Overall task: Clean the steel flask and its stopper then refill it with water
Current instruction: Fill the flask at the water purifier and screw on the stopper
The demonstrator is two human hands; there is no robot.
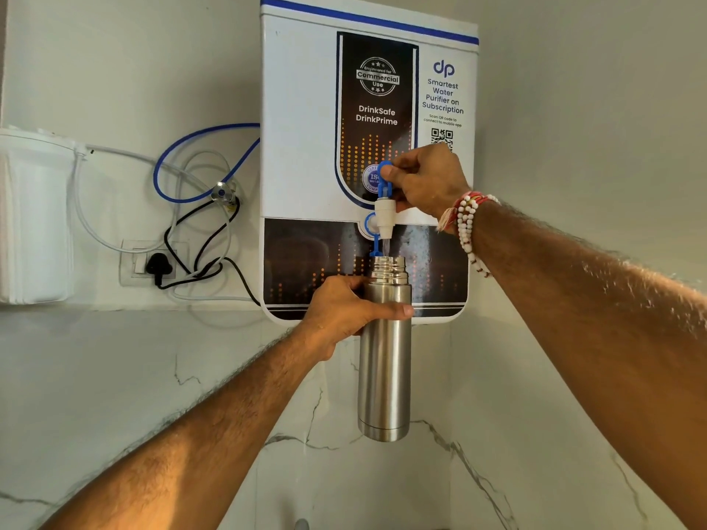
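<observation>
- The refill is judged to be the step in hand: the steel flask (384,369) is held upright at the centre of the frame, its open mouth (388,260) just under the white tap (383,216) of the wall-mounted water purifier (306,109).
- The left grip (340,319) is wrapped round the flask's upper body, just below the threaded neck, with the thumb laid across the front. The flask hangs in the air and is not supported from below.
- The right grip (424,181) is pinched on the blue lever (383,181) above the tap.
- A thin stream of water (386,246) is seen between spout and mouth, and it looks centred.
- For a clean fill, the mouth is best held directly under the spout and the flask vertical, so that nothing is spilled down the threads.
- The water level is hidden by the steel wall, so weight and sound are to be relied on. The lever is to be released before the neck is reached, so that room is left for the stopper.
- A firmer hold is likely to be needed as weight is added, the steel being smooth.
- The stopper is not seen in the frame.
</observation>
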